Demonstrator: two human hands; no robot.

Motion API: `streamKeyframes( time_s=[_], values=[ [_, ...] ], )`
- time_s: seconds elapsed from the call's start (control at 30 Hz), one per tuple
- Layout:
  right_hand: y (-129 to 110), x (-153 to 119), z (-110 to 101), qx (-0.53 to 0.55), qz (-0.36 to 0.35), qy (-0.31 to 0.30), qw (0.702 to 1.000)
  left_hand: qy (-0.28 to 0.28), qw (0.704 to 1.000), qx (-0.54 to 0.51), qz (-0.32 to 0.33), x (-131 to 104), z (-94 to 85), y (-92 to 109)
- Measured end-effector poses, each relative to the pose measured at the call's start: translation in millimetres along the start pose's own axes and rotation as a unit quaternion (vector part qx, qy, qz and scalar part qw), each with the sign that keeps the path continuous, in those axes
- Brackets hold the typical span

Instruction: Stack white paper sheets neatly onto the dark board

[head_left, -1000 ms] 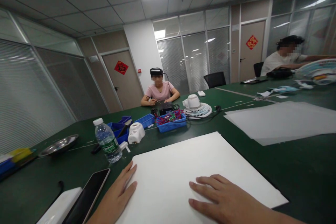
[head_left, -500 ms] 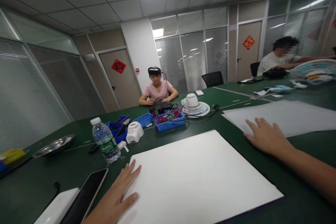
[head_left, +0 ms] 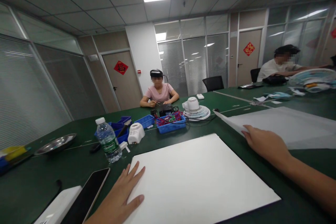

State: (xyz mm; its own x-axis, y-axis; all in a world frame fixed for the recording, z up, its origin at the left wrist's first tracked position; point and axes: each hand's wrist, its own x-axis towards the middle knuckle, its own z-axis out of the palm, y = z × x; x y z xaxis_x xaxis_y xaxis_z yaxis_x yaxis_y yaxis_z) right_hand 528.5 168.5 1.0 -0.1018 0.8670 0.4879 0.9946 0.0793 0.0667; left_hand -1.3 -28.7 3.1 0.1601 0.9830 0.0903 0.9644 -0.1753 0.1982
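since the translucent sheet [head_left: 301,126] looks floppy, hold its edge, where your right hand [head_left: 268,145] pinches; left hand [head_left: 121,190] splayed.

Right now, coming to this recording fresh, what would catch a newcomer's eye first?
Probably the big white sheet at front centre, with the left hand spread on its left edge. Next, at right, the right hand has its grip on a thin pale sheet, one corner raised. A clear bottle stands upright at left.
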Motion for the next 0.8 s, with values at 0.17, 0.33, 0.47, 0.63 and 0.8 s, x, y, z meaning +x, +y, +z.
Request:
streamKeyframes(
  time_s=[0.17, 0.33, 0.47, 0.63, 0.8],
  values=[
    [-66.5, -38.8, -38.8, 0.074, -0.134, 0.083, 0.985, 0.006, 1.000, 0.007, 0.005, -2.8, -2.8, -0.6],
    [-123.6, -83.5, -71.4, 0.238, -0.317, 0.016, 0.918, 0.005, 1.000, 0.012, -0.012, -1.6, -1.0, 8.5],
    [-130.1, -86.6, -76.8, 0.275, -0.378, -0.059, 0.882, 0.014, 1.000, 0.002, -0.016, -1.5, 4.9, 11.3],
    [-126.7, -87.2, -83.2, 0.258, -0.371, -0.123, 0.884, 0.029, 0.999, 0.008, -0.021, 0.5, -5.6, 19.6],
    [-126.9, -91.1, -87.2, 0.253, -0.432, 0.014, 0.866, 0.080, 0.995, 0.044, 0.038, -7.8, -7.9, 45.8]
  ],
)
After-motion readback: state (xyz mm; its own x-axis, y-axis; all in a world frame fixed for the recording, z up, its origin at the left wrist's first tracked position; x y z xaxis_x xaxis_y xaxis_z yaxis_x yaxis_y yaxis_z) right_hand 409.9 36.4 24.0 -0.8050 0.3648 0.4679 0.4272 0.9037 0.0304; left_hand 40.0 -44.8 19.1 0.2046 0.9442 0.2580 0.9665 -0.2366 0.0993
